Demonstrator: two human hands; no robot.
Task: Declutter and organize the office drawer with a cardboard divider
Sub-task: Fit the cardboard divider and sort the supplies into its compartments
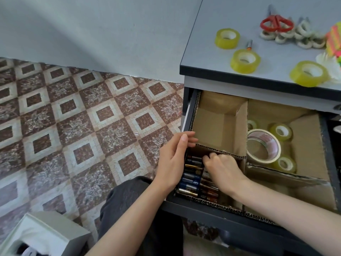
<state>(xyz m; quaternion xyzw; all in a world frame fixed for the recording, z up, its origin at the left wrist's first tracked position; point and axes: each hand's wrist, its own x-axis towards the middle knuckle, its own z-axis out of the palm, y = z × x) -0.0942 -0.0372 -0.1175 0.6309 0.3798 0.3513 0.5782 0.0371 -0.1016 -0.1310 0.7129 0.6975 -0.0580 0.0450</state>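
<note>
Drawer (pixel 327 154) is pulled out at 4 o'clock of frame, under the grey surface (pixel 212 58). Cardboard divider (pixel 241 122) sits inside it, filling it wall to wall and splitting it into compartments.

Divider: corrugated board, light, stiff along the walls but probably creases if squeezed or levered. Best taken at a wall junction or the top rim, not mid-span.

Left hand (pixel 173 157) is at the drawer's 9 o'clock corner. Its fingers are nearly straight and lie over the divider rim where the cross wall meets the side, likely bracing it.

Right hand (pixel 223 167) is knuckles-up in the 7 o'clock compartment. Its fingers curl down among the batteries (pixel 191 174) with the tips hidden, so I can't tell whether it holds one.

Batteries: small, dense, smooth cylinders that will roll. They lie side by side in two rows, packed tight. Pinch one by the ends or the barrel, one at a time.

Around:
- Patterned tile floor (pixel 73 126) fills 9 o'clock, with a white box (pixel 46 235) at 7.
- In the drawer's 3 o'clock compartment, a big tape roll (pixel 263 146) lies flat with small yellow rolls (pixel 281 132) just beside it.
- On the surface at 1 o'clock are three more yellow tape rolls (pixel 245 60), a cluster of white rolls (pixel 295 36), red-handled scissors (pixel 276 24) and a marker (pixel 249 45). None of these is sorted into the drawer yet.

In the way: the cross wall sits right at the right hand's fingertips, the batteries leave little room, and the surface overhangs the back compartments.
</note>
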